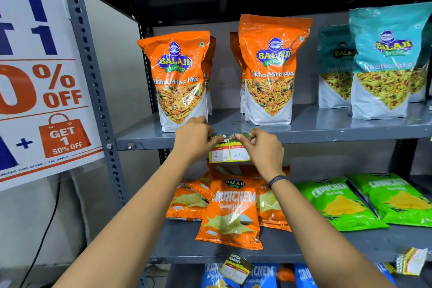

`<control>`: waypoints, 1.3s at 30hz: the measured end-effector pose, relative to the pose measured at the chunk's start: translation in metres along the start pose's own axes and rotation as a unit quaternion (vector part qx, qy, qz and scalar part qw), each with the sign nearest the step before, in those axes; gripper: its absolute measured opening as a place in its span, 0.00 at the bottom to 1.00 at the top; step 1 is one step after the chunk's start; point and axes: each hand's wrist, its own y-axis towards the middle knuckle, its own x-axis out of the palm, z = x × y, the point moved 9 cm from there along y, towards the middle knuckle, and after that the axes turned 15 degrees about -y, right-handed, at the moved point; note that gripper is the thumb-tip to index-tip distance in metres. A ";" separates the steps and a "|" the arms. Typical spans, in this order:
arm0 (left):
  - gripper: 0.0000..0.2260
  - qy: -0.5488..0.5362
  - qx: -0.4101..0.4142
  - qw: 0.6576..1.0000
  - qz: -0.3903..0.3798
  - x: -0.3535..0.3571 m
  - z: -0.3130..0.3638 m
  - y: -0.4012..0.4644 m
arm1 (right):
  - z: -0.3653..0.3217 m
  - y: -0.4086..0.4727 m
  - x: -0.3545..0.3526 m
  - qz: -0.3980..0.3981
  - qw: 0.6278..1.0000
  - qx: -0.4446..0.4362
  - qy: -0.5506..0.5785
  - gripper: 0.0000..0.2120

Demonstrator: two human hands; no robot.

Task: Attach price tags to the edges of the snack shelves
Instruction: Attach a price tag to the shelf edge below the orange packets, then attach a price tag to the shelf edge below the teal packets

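Note:
A yellow price tag (229,153) with a green "Super Market" header and handwritten numbers hangs against the front edge of the grey middle shelf (145,142). My left hand (193,138) pinches the tag's top left corner at the shelf edge. My right hand (263,148) pinches its top right corner, with a dark band on the wrist. Two orange Tikha Mitha Mix bags (180,79) (270,70) stand on that shelf just behind my hands.
Teal Khatta Mitha bags (383,63) stand to the right. Below lie orange Crunchem packets (230,213) and green ones (341,203). Two more tags (235,268) (410,260) hang on the lower shelf edge. A discount poster (39,82) hangs left of the perforated upright (93,72).

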 end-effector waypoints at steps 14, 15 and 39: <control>0.14 0.008 -0.067 0.980 0.189 -0.006 0.057 -0.024 | 0.073 -0.006 -0.055 0.074 0.997 0.010 -0.010 0.18; 0.10 0.001 -0.035 0.976 0.215 -0.002 0.083 -0.027 | 0.091 -0.006 -0.070 0.102 0.995 0.013 -0.014 0.17; 0.12 -0.171 0.055 0.983 0.046 0.197 0.469 0.122 | 0.483 0.076 -0.189 0.157 0.957 0.162 0.182 0.12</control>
